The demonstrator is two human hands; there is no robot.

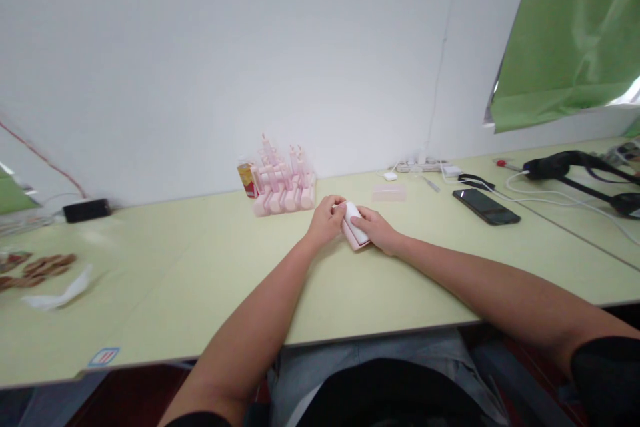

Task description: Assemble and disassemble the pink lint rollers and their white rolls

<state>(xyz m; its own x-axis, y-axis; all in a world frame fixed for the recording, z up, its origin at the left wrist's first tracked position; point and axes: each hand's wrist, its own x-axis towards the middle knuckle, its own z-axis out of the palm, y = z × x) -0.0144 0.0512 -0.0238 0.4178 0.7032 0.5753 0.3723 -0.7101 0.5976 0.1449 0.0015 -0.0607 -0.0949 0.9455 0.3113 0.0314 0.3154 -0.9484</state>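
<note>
Both my hands meet at the middle of the pale green table. My left hand and my right hand are closed around a small pink and white box-like item that rests on the table between them. The fingers of each hand curl over its top and sides. Just behind the hands lies a flat pale pink rectangular piece. Further back left stands a clear tray with several upright pink items.
A small yellow and red carton stands by the tray. At right lie a black phone, a white power strip with cables, and black headgear. At left are a black adapter, brown snacks and a white wrapper.
</note>
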